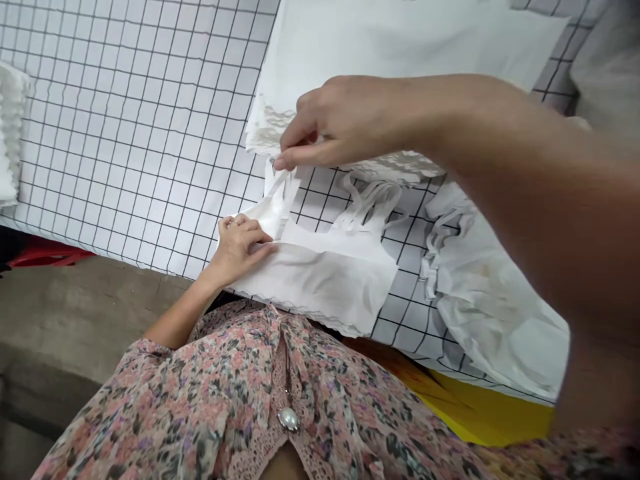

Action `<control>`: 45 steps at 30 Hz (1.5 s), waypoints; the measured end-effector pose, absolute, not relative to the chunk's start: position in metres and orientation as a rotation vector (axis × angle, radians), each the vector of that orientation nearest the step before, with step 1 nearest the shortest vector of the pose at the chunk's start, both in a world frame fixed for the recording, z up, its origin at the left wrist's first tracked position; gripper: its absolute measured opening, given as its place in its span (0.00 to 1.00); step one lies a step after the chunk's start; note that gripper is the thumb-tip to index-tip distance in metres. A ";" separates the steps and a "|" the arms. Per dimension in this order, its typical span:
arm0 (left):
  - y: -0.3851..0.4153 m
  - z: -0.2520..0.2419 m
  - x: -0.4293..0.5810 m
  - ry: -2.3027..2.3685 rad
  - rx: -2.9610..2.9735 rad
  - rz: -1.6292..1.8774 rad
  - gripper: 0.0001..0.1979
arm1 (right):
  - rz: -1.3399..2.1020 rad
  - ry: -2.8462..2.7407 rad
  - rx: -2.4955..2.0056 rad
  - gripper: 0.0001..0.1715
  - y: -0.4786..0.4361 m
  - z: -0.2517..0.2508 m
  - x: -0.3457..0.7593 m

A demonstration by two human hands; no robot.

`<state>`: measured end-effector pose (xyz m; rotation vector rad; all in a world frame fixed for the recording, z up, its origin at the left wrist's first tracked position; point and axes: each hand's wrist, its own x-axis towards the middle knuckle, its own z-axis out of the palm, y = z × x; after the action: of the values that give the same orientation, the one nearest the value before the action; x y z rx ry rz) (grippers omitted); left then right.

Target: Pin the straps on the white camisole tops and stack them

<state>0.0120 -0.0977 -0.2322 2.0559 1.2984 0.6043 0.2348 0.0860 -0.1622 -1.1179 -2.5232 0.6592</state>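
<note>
the right hand pinches a frilled edge of the white fabric garment between narrow fingers, above the black-grid table cover. the left hand lies on the garment's panel, its fingers spread slightly and pressing down, not gripping.

This looks like a small garment workshop, I think — the signs are on the table. A long work table is covered with a white sheet with black grid lines, and on it lie white fabric pieces with scalloped edges. At the far side sits a stack of white pieces — ready in a pile. Below is a bare concrete floor.
</note>
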 end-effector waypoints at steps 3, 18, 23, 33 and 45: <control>-0.092 -0.231 0.010 1.307 2.033 0.577 0.11 | 0.898 -2.882 -1.056 0.30 0.109 -0.157 0.217; -0.137 -0.245 -0.006 1.195 2.538 0.550 0.45 | 0.390 -2.599 -1.314 0.48 -0.176 -0.225 0.268; -0.135 -0.256 -0.014 1.236 2.521 0.526 0.48 | 0.287 -2.481 -1.615 0.52 -0.206 -0.246 0.338; -0.035 -0.191 0.081 1.051 1.924 0.633 0.14 | -0.085 -2.436 -1.142 0.30 -0.153 -0.231 0.311; 0.022 -0.172 0.134 1.067 1.090 0.396 0.21 | 0.112 -2.594 -1.177 0.47 -0.166 -0.254 0.290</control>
<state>0.1336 0.0224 -0.1719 1.0903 1.0670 0.3962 0.2897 -0.1656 -0.2537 -1.1774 -2.5937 0.1124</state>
